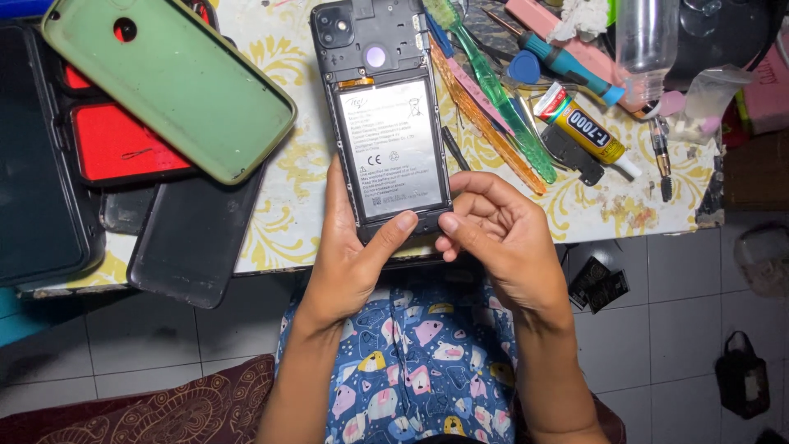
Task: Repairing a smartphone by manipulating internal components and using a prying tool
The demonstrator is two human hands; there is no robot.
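Two hands, left hand (349,259) and right hand (493,234), grasp the opened phone (382,115) at its bottom edge

phone (382,115): matt dark plastic frame, back off, held at 6 o'clock
battery (392,148): smooth grey-white label, slight sheen
green case (168,82), 10 o'clock: matt rubbery plastic
toothbrush (493,90), 1 o'clock: clear glossy green plastic
tablecloth (288,197): patterned, smooth
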